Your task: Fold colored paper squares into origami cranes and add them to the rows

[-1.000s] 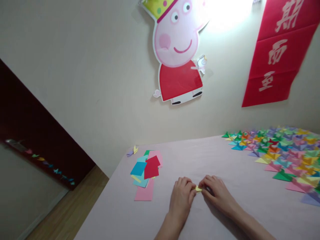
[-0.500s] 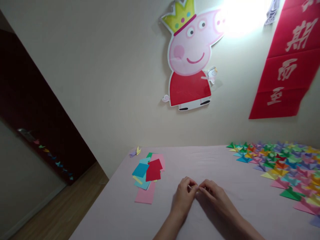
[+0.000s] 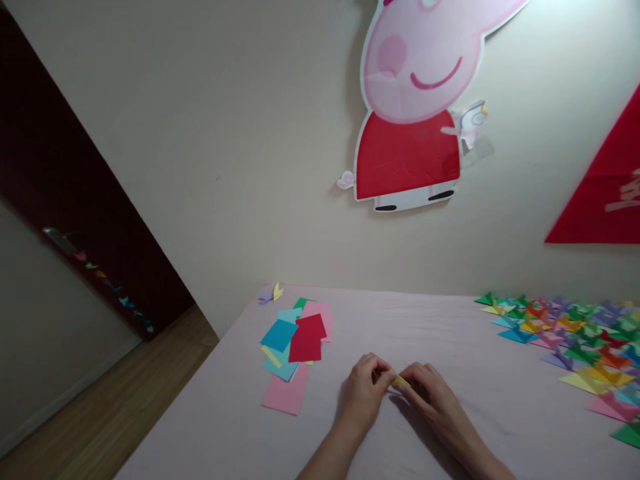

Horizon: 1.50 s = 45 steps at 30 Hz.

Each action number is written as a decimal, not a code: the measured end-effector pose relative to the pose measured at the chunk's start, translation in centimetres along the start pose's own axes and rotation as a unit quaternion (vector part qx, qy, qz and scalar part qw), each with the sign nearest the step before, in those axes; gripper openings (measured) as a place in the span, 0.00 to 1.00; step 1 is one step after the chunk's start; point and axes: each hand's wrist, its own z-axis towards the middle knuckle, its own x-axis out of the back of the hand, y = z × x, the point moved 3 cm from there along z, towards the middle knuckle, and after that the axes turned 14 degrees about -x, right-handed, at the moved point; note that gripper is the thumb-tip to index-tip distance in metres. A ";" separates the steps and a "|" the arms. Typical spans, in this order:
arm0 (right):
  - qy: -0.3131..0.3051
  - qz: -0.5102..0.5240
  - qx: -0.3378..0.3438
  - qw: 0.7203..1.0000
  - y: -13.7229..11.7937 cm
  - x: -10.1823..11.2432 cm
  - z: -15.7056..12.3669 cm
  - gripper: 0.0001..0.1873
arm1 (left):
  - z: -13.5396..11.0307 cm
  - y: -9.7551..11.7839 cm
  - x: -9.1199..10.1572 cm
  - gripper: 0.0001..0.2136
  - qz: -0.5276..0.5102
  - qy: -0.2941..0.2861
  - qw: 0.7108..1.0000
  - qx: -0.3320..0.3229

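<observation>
I see both hands over the near middle of the table (image 3: 400, 313), fingers curled, tips almost meeting. Left hand (image 3: 367, 393): thumb and index closed in a pinch on one end of the folded yellow paper (image 3: 401, 382). Right hand (image 3: 433, 397): thumb and fingertips pinching the other end, rest of the fingers bent.

Paper: small narrow strip showing between the fingertips, tilted down to the right; most of it hidden by fingers, so I can't read the folds. Can't tell whether it touches the tabletop.

Left of the hands, well apart: overlapping loose paper sheets (image 3: 307, 338). Far right: rows of folded paper figures (image 3: 590, 340), mixed colours.
</observation>
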 end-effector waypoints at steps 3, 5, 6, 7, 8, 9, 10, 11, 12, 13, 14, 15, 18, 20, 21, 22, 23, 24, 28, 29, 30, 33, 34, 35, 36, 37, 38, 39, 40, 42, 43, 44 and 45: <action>0.011 0.015 -0.010 1.000 0.2 0.0 0.2 0.23 | 0.0 0.4 -0.1 0.03 -0.009 -0.019 1.000 -0.011; 0.011 0.032 -0.012 0.999 0.4 0.1 0.2 0.24 | 0.0 0.7 -0.2 0.03 -0.006 -0.028 0.999 -0.024; 0.007 0.038 -0.010 0.999 0.4 0.1 0.2 0.24 | 0.1 0.8 -0.2 0.03 -0.004 -0.031 0.999 -0.031; 0.003 0.042 -0.008 0.999 0.4 0.1 0.1 0.24 | 0.1 0.8 -0.1 0.04 -0.003 -0.030 0.999 -0.037; -0.003 0.043 -0.004 0.999 0.4 0.1 0.1 0.23 | 0.1 0.8 -0.1 0.06 -0.008 -0.026 0.999 -0.039; -0.009 0.042 0.000 0.999 0.4 0.1 0.1 0.23 | 0.1 0.7 -0.1 0.07 -0.018 -0.017 0.999 -0.038; -0.017 0.040 0.005 0.999 0.3 0.1 0.1 0.23 | 0.1 0.6 -0.1 0.08 -0.031 -0.007 0.999 -0.035; -0.024 0.038 0.010 0.999 0.2 0.1 0.1 0.23 | 0.1 0.5 -0.1 0.08 -0.042 0.002 0.999 -0.031; -0.028 0.036 0.013 0.999 0.1 0.1 0.1 0.22 | 0.1 0.4 -0.1 0.09 -0.050 0.010 0.998 -0.027; -0.029 0.033 0.016 0.999 0.1 0.0 0.1 0.22 | 0.1 0.3 -0.1 0.09 -0.056 0.015 0.998 -0.024; -0.025 0.031 0.015 0.999 0.0 0.0 0.0 0.22 | 0.1 0.2 -0.2 0.09 -0.060 0.018 0.998 -0.021; -0.018 0.028 0.013 0.999 0.0 0.0 0.0 0.22 | 0.1 0.1 -0.2 0.09 -0.063 0.019 0.998 -0.019; 0.010 0.025 0.004 1.000 0.0 0.2 -0.1 0.23 | 0.2 0.0 -0.2 0.10 -0.078 0.028 0.996 -0.011; 0.026 0.028 0.002 0.999 0.1 0.3 -0.2 0.24 | 0.3 -0.1 -0.1 0.12 -0.089 0.037 0.995 -0.005; 0.031 0.030 0.001 0.999 0.1 0.3 -0.3 0.24 | 0.4 -0.2 0.0 0.12 -0.095 0.040 0.995 -0.004; 0.034 0.033 0.000 0.999 0.1 0.3 -0.3 0.23 | 0.4 -0.2 0.0 0.13 -0.099 0.043 0.994 -0.003; 0.035 0.034 0.001 0.999 0.2 0.3 -0.3 0.23 | 0.4 -0.2 0.1 0.13 -0.104 0.046 0.994 -0.003; 0.035 0.036 0.002 0.999 0.3 0.2 -0.2 0.23 | 0.5 -0.3 0.1 0.13 -0.107 0.048 0.993 -0.004; 0.030 0.043 0.030 0.998 0.4 -0.1 0.0 0.22 | 0.4 -0.4 0.1 0.11 -0.112 0.056 0.992 -0.012; 0.029 0.046 0.041 0.998 0.4 -0.2 0.0 0.21 | 0.4 -0.4 0.0 0.11 -0.112 0.056 0.992 -0.014; 0.030 0.050 0.050 0.997 0.3 -0.2 0.0 0.20 | 0.3 -0.4 0.0 0.10 -0.111 0.054 0.992 -0.016; 0.047 0.068 0.067 0.994 0.3 -0.1 0.0 0.16 | 0.3 -0.4 0.0 0.09 -0.105 0.048 0.993 -0.025; 0.053 0.072 0.070 0.994 0.3 -0.1 0.0 0.15 | 0.3 -0.4 0.0 0.09 -0.103 0.047 0.993 -0.028; 0.057 0.075 0.070 0.993 0.4 0.0 0.0 0.15 | 0.2 -0.4 -0.1 0.08 -0.100 0.046 0.993 -0.031; 0.058 0.075 0.069 0.993 0.4 0.0 0.0 0.16 | 0.2 -0.3 -0.1 0.08 -0.097 0.045 0.994 -0.035; 0.054 0.075 0.065 0.994 0.4 0.0 -0.1 0.15 | 0.2 -0.3 -0.1 0.07 -0.095 0.045 0.994 -0.038; 0.048 0.074 0.061 0.994 0.4 -0.1 -0.1 0.15 | 0.2 -0.2 -0.1 0.07 -0.092 0.043 0.994 -0.042; 0.040 0.072 0.054 0.995 0.3 -0.2 -0.1 0.15 | 0.2 -0.1 -0.1 0.07 -0.090 0.042 0.994 -0.046; 0.032 0.069 0.047 0.996 0.3 -0.2 -0.1 0.15 | 0.2 0.0 -0.2 0.07 -0.088 0.040 0.994 -0.050; 0.020 0.059 0.030 0.998 0.1 -0.4 -0.1 0.15 | 0.2 0.3 -0.2 0.06 -0.080 0.035 0.994 -0.061; 0.014 0.053 0.022 0.998 0.0 -0.4 -0.1 0.15 | 0.1 0.4 -0.2 0.06 -0.072 0.032 0.995 -0.068; 0.008 0.048 0.014 0.999 0.0 -0.5 -0.1 0.14 | 0.1 0.6 -0.2 0.06 -0.062 0.029 0.995 -0.077; 0.002 0.046 0.008 0.999 0.0 -0.5 -0.2 0.14 | 0.1 0.7 -0.2 0.06 -0.051 0.026 0.995 -0.087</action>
